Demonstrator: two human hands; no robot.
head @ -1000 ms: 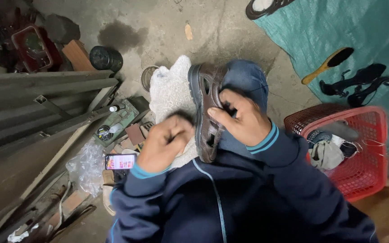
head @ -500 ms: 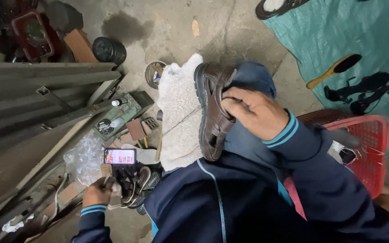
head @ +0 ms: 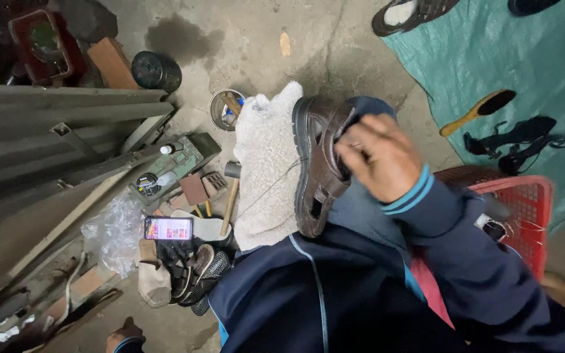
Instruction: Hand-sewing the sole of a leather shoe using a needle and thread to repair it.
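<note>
Right hand (head: 377, 157) grips brown sandal (head: 318, 167), likely light, bendy, best held mid-sole; left hand (head: 125, 333) low, grip unclear.

The person wore a dark navy zip-up jacket (head: 335, 307) of soft fabric, with a thin light-blue line running down its front beside the zip and a strip of pinkish-red lining showing at its open right edge. Each sleeve ended in a ribbed navy cuff ringed by two bright turquoise stripes, seen clearly at the wrist of the bare right hand (head: 377, 157) and only partly at the bare left hand (head: 124, 336), which sat at the bottom edge of the view. Below the jacket, the legs were covered by faded blue denim trousers (head: 361, 212).
</note>
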